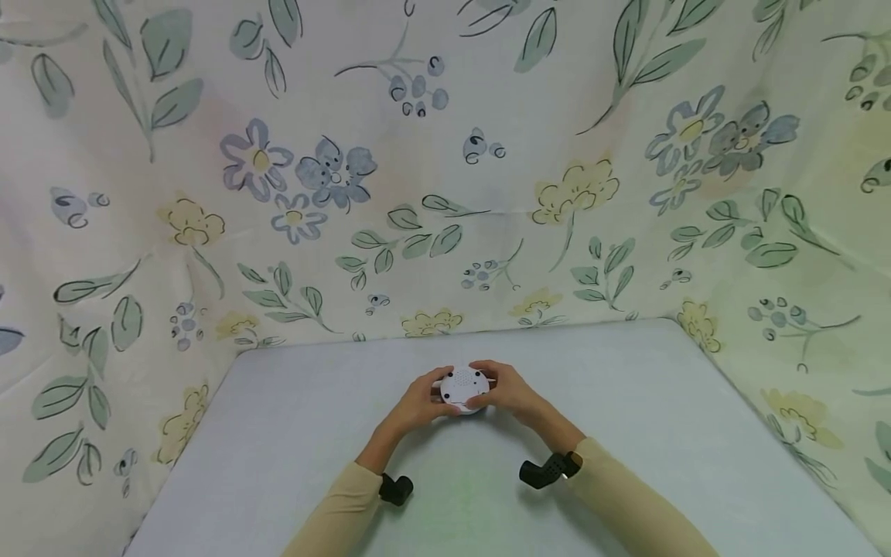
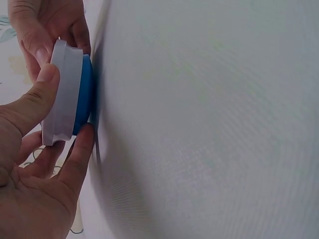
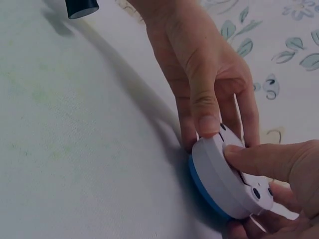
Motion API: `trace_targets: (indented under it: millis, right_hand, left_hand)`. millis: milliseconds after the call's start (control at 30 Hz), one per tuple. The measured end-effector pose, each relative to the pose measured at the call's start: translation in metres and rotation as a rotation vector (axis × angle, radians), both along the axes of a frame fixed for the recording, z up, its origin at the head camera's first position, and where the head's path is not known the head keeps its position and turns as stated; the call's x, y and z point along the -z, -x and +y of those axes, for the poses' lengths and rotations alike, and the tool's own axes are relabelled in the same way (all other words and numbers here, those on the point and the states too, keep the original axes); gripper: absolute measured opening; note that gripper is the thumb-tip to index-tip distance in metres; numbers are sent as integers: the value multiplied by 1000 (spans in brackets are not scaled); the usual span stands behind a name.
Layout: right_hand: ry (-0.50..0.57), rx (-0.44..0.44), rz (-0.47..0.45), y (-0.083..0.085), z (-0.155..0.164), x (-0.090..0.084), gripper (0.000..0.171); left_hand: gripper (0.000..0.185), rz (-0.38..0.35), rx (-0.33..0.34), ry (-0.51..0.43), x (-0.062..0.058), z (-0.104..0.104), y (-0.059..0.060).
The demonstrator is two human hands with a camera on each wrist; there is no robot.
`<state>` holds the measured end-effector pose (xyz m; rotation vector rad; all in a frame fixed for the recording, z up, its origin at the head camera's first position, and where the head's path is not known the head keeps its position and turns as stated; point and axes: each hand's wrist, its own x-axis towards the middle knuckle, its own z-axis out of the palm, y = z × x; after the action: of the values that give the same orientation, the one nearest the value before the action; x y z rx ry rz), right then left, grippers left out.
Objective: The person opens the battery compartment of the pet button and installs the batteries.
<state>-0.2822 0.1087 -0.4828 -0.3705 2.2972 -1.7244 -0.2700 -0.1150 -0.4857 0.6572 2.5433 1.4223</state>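
Note:
A round white device [image 1: 465, 387] with small round holes, black feet and a thin seam on its upper face lies low at the table's far middle. Its blue underside [image 2: 84, 94] faces the tabletop. My left hand [image 1: 420, 399] grips it from the left, thumb at the near edge and fingers round the side. From the right, my right hand [image 1: 513, 391] holds the opposite side. The right thumb [image 3: 254, 160] presses flat on the upper face near the seam, while the left thumb [image 3: 205, 112] rests on the rim. Thin white pieces stick out at the device's sides.
The pale table [image 1: 313, 410] reaches back to a hanging cloth [image 1: 418, 255] printed with flowers and leaves, which also runs along both sides. Black wrist cameras [image 1: 397, 490] sit on both forearms, just above the tabletop.

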Motion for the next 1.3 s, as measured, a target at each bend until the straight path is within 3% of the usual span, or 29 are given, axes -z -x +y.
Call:
trace_targets:
  millis: [300,433,600,833,1067,1300]
  right_hand:
    - [-4,36,-34,-1,-6,-1,70]
    - [-22,-40,-4,0,-1,1,69]
    - [-71,-155,54,0,9,5,81]
    - [-94,-238,142,-5,18,8,91]
    - [-108,-229,224,-11,21,2,91]
    - [-204,-184,327,-17,18,-1,97]
  left_hand:
    - [78,-16,20,-35,0,-2,-1]
    - [78,-23,29,-31,2,-2,-1]
    - [78,-30,38,-49,3,-3,-3]
    - [79,-29,50,-91,3,-3,-9]
    - [80,-22,53,-176,-2,-1,-15]
    - [79,-17,-17,-222,-8,2,-22]
